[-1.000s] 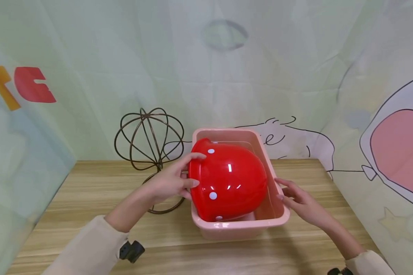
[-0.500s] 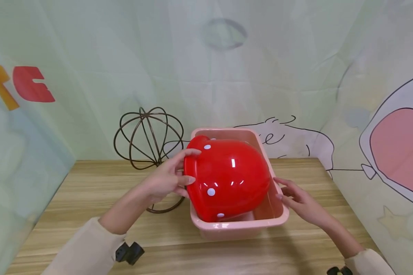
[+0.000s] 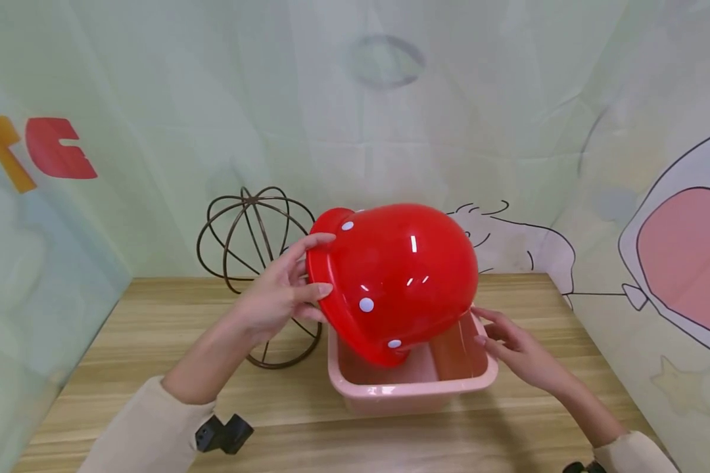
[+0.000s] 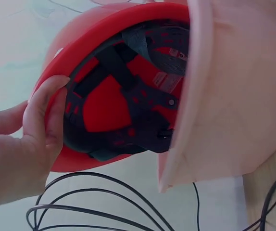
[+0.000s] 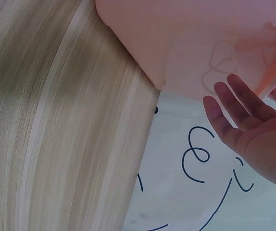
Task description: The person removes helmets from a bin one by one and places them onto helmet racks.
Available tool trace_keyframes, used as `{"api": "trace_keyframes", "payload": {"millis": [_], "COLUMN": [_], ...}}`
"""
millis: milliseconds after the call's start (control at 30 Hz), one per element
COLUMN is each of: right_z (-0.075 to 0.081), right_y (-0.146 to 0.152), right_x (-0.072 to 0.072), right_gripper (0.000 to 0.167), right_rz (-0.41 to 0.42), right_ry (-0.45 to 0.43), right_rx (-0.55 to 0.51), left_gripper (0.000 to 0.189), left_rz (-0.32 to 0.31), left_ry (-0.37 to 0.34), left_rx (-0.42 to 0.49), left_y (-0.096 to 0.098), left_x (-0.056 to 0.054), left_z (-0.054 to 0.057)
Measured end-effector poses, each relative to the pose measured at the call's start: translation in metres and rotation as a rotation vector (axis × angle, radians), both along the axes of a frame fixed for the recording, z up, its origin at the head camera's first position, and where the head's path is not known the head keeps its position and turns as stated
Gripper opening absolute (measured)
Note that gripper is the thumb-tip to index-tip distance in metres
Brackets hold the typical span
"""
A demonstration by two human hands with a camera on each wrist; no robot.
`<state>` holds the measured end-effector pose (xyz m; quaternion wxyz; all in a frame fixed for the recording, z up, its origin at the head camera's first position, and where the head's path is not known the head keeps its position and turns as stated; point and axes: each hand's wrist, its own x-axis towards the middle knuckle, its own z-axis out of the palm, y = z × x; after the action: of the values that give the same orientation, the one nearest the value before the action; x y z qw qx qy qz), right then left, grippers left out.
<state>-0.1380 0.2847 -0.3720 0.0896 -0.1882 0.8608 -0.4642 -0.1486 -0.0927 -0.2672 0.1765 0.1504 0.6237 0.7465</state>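
Note:
A glossy red safety helmet [image 3: 402,269] with white dots is tilted on its side above the pink plastic bin [image 3: 414,389], its lower part inside the opening. My left hand [image 3: 278,289] grips the helmet's edge, thumb outside and fingers round the rim. Dark straps [image 4: 138,103] and a suspension band line the helmet's inside in the left wrist view. At the bin's right rim, my right hand [image 3: 523,348] touches with thumb and forefinger. Its other fingers [image 5: 244,103] stretch loosely beside the bin's outer wall in the right wrist view.
A dark wire stand with a round cage top [image 3: 253,200] stands left of the bin, close to my left hand. All rest on a wood-grain table [image 3: 171,328]. A printed cloth backdrop [image 3: 213,98] encloses the back and sides.
My left hand has raised the helmet up and slightly left, tilting it, so more of the bin's inside shows. The bin and my right hand have stayed in place.

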Motion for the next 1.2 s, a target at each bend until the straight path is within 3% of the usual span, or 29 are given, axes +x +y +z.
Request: {"api": "trace_keyframes", "payload": {"millis": [267, 633, 1033, 1200], "right_z": [-0.001, -0.003, -0.004, -0.004], "right_y": [0.001, 0.002, 0.001, -0.001], "right_x": [0.0, -0.001, 0.0, 0.0], "right_gripper": [0.049, 0.048, 0.048, 0.048], "right_rz": [0.01, 0.026, 0.008, 0.014], "right_ry": [0.023, 0.08, 0.085, 0.085], "right_rx": [0.009, 0.02, 0.03, 0.021], "left_gripper": [0.061, 0.057, 0.053, 0.055], "left_rz": [0.063, 0.119, 0.212, 0.216], "left_ry": [0.015, 0.104, 0.193, 0.216], "left_rx": [0.056, 0.113, 0.266, 0.341], "left_y": [-0.007, -0.023, -0.047, -0.057], "left_x": [-0.001, 0.001, 0.006, 0.007], "left_z": [0.005, 0.015, 0.021, 0.018]}}
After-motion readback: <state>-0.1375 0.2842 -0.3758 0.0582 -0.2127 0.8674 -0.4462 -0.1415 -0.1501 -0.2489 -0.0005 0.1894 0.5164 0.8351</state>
